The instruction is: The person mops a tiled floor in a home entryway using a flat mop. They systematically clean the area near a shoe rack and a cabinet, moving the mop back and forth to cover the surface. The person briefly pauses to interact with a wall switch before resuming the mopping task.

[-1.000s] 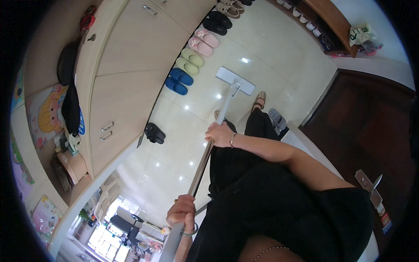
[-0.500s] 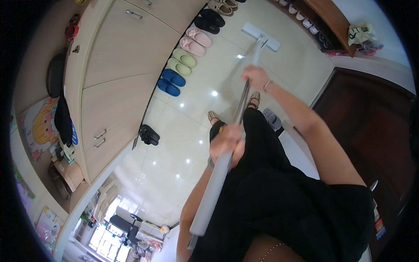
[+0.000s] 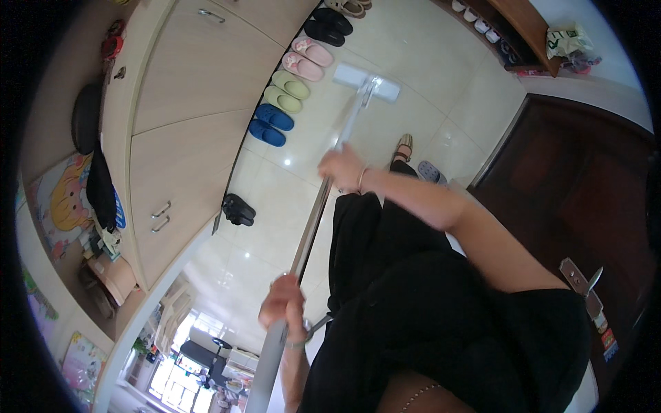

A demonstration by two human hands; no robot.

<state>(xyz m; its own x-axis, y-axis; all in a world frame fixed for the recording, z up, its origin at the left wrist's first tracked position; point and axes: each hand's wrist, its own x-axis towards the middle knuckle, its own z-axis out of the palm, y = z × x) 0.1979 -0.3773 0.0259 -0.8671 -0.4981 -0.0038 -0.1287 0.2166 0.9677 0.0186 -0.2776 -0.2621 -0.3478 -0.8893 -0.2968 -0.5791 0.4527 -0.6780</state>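
A flat mop (image 3: 311,230) slants across my front, its wide white head (image 3: 385,90) resting on the pale tiles near the pink slippers. My right hand (image 3: 341,168) is wrapped round the upper part of the metal pole, nearer the head. Lower down, my left hand (image 3: 281,304) grips the pole just above its thick grey-white sleeve (image 3: 264,372). Both fists are closed, and the left is slightly blurred.
Along the beige cabinet (image 3: 200,89) stand pink slippers (image 3: 308,59), green ones (image 3: 287,91), blue clogs (image 3: 270,125) and several other shoes. Black shoes (image 3: 238,209) lie farther back. A grey clog (image 3: 431,172) sits by the dark door (image 3: 571,193); a shoe rack (image 3: 523,27) stands far right.
The mop head has slid left and slightly nearer, toward the slippers. Both hands have moved left and back toward me with the pole. One of my feet is now hidden.
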